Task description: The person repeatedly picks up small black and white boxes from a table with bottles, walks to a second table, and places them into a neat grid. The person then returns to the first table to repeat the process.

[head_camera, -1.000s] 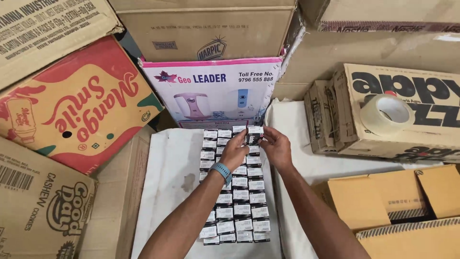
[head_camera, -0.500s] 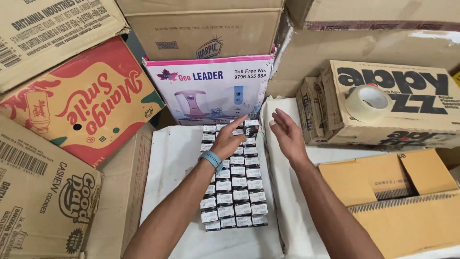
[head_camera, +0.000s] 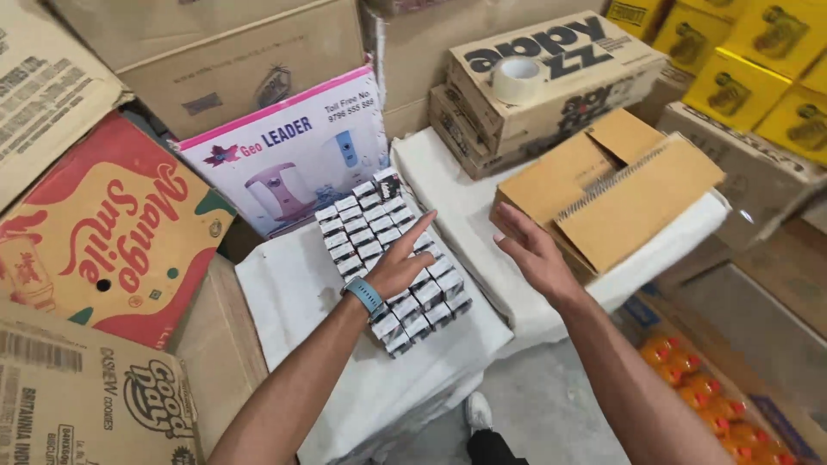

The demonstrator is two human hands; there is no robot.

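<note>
Flat L hand point(head_camera: 398, 265) on small boxes point(head_camera: 362, 226) (R hand point(head_camera: 527, 252) open).

One head-worn camera looks steeply down, close over the white-covered table point(head_camera: 293, 301) and cartons.

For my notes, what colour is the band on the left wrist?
Blue-teal wristband, clearest in the head view, just behind the left hand.

Blue wristband point(head_camera: 365, 295), bare forearms
</note>
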